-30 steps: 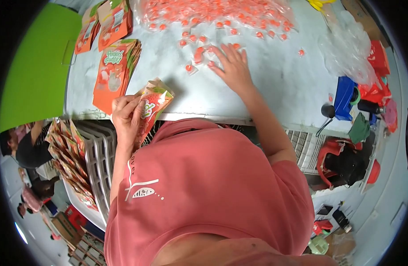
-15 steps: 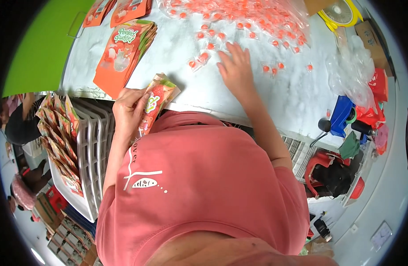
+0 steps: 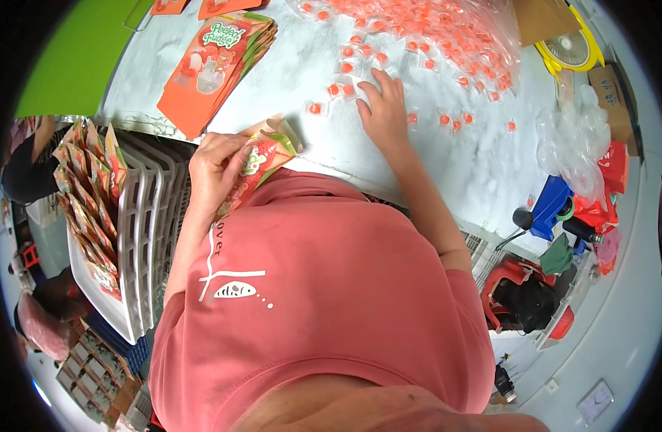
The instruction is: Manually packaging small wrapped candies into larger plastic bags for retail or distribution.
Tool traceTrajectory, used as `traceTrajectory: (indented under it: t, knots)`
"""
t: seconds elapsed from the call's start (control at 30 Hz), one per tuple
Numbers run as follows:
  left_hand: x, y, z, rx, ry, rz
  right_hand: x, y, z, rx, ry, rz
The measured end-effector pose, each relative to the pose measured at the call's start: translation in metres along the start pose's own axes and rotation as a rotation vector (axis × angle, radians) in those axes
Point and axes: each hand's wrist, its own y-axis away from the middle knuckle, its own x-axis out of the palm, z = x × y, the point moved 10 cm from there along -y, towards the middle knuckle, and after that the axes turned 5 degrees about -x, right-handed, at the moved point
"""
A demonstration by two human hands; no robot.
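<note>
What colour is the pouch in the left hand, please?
Mostly orange pouch with a green corner, best seen in the head view.

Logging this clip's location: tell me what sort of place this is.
Probably a small packing workshop: loose orange sweets cover the white table, beside a stack of flat orange pouches and a crate of filled pouches.

You wear a loose, short-sleeved T-shirt [image 3: 331,288] in a coral pink colour, and it fills the lower half of the view. On the chest there is a small white drawing [image 3: 234,281]: thin crossed lines, an oval leaf-like shape and a few dots beside it. Your forearms are bare. Your left hand [image 3: 214,169] and your right hand [image 3: 383,108] have no gloves, and no rings or watch can be seen.
</note>
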Motion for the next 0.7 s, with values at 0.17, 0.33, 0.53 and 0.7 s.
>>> traceTrajectory:
  t: [0.17,0.33,0.53,0.7]
  knots:
    - [0.008,0.002,0.009,-0.05,0.131,0.026,-0.003,-0.012,0.022,-0.023,0.006,0.02]
    - [0.01,0.006,0.015,-0.169,0.205,0.072,0.006,-0.004,0.027,-0.03,0.102,0.125]
    - [0.002,0.01,0.014,-0.162,0.187,0.014,0.001,-0.014,0.042,-0.01,-0.046,0.09]
    - [0.008,0.012,0.021,-0.198,0.201,0.02,0.053,-0.022,0.049,-0.074,0.012,0.164]
